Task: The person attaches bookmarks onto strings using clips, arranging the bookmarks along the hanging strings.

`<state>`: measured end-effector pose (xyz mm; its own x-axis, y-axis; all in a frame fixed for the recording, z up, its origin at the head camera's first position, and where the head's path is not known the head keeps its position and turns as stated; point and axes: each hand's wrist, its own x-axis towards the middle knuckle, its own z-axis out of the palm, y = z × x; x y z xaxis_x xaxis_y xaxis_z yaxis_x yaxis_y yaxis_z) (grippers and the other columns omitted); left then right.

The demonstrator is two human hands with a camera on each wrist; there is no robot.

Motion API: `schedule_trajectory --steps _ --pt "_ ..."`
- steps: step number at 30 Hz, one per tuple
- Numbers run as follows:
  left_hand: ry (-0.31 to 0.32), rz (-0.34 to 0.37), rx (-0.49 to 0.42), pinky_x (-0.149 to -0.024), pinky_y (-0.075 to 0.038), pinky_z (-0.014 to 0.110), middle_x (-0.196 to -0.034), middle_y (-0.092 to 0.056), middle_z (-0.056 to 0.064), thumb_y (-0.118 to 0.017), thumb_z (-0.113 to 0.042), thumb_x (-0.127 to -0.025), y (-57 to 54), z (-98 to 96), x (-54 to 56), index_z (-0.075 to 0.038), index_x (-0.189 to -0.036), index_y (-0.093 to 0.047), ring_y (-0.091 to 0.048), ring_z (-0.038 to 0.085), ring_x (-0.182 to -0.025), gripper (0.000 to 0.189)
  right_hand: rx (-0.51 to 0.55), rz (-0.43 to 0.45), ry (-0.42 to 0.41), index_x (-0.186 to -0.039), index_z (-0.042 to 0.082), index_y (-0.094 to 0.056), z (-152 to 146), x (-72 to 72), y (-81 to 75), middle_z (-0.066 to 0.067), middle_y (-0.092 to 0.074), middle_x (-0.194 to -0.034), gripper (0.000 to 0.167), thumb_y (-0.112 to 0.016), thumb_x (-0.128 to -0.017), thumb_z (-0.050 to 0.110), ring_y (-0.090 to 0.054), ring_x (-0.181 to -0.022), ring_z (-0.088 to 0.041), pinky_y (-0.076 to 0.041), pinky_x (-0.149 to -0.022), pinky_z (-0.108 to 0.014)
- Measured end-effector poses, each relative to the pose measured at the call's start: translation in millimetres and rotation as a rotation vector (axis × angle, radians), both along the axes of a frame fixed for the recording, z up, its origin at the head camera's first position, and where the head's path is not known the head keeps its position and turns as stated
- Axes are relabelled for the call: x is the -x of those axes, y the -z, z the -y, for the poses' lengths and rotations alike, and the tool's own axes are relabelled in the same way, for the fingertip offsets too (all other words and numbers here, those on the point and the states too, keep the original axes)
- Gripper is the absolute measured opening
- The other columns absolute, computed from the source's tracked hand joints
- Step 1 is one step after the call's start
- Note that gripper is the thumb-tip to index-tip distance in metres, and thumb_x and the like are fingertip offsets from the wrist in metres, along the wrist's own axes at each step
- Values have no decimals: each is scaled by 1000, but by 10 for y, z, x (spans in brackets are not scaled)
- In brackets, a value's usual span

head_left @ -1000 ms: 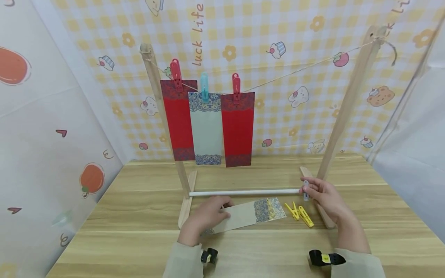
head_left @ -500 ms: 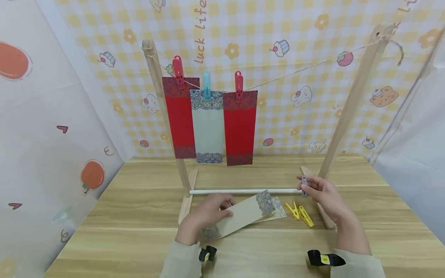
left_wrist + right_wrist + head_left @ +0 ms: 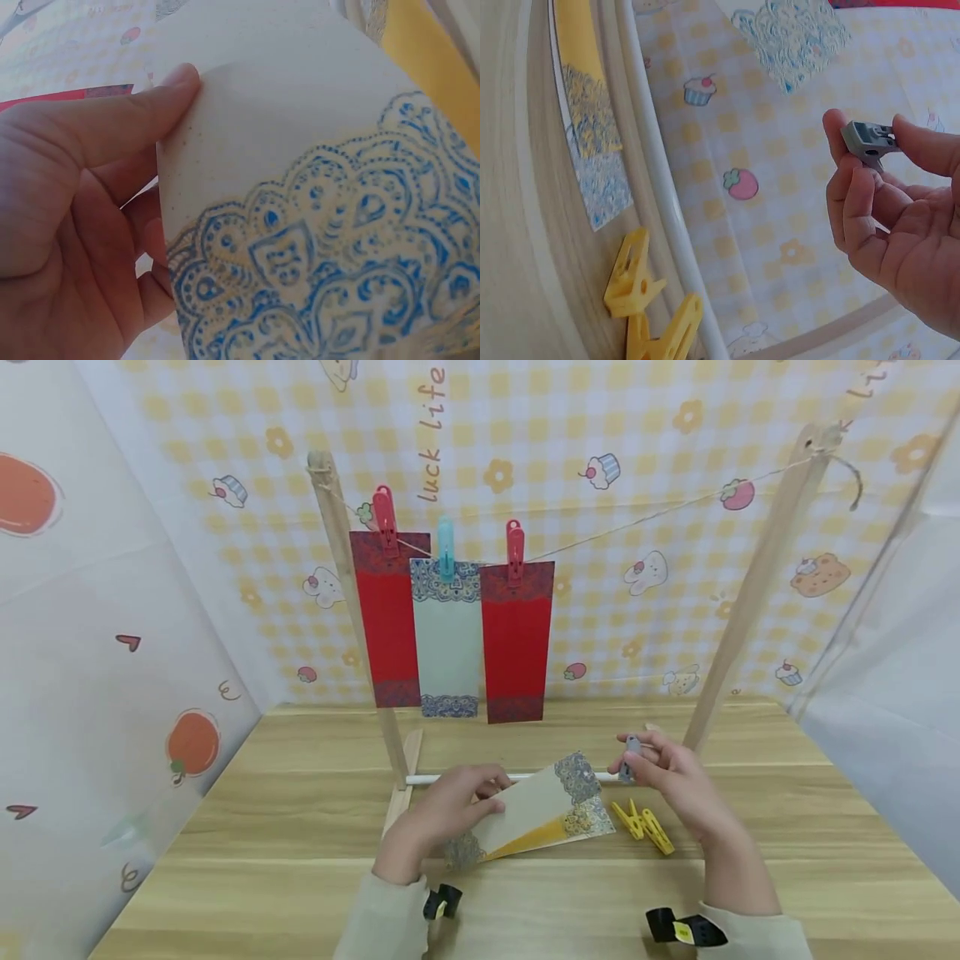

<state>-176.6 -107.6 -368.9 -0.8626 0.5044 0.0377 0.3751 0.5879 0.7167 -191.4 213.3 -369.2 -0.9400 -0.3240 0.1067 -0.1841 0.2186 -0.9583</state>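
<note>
My left hand (image 3: 450,810) pinches a cream paper card (image 3: 525,814) with blue-patterned ends by its edge, thumb on the face in the left wrist view. The card is tilted over the table, its right end raised. Under it lie a yellow card (image 3: 534,838) and another pale card (image 3: 603,821), mostly hidden. My right hand (image 3: 675,781) pinches a small grey clothespin (image 3: 868,142) between thumb and fingers, near the white rod. Below it, two yellow clothespins (image 3: 628,820) lie on the table.
A string (image 3: 637,522) runs between two wooden posts (image 3: 753,593). On its left half hang a red card (image 3: 386,627), a pale card (image 3: 448,647) and another red card (image 3: 517,643), held by red and blue clothespins (image 3: 446,547). A white rod (image 3: 435,779) joins the posts low down.
The left hand has lifted the cream card off the other cards, uncovering the yellow one. The right hand has moved left with the grey clothespin.
</note>
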Motion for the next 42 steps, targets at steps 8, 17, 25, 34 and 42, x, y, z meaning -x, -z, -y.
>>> schedule_trajectory --steps 8,17,25,34,42 --pt "-38 -104 72 -84 -56 36 -104 -76 8 -66 -9 -95 -225 53 93 -9 -113 -67 -72 20 -96 19 36 -26 84 -133 -7 -49 82 27 -149 15 -73 -100 40 -55 -103 19 -67 -95 -1 -51 -87 -16" --pt "-86 -222 40 -86 -56 36 -110 -74 10 -66 -9 -95 -359 85 146 -7 -116 -65 -71 23 -101 21 28 -133 106 -131 -6 -52 182 147 -438 15 -68 -86 36 -56 -102 14 -65 -83 -2 -49 -87 -11" --pt "-108 -291 -40 -84 -55 37 -103 -76 8 -69 -11 -93 -448 18 175 -8 -114 -64 -72 21 -99 22 6 -207 124 -132 -5 -53 275 193 -740 18 -64 -88 34 -55 -102 10 -59 -84 -1 -50 -79 -13" --pt "-132 -385 -128 -68 -50 24 -100 -76 8 -70 -9 -92 -558 -49 211 -7 -112 -65 -71 18 -88 21 58 -331 107 -118 19 -62 259 254 -1132 13 -71 -92 20 -57 -101 11 -64 -86 -3 -51 -77 -14" --pt "-126 -441 -231 -74 -55 28 -97 -77 9 -69 -5 -91 -620 -142 245 -4 -112 -64 -71 18 -83 21 175 -393 45 -118 12 -62 321 277 -1392 5 -70 -94 22 -59 -98 2 -65 -81 -6 -53 -76 -14"
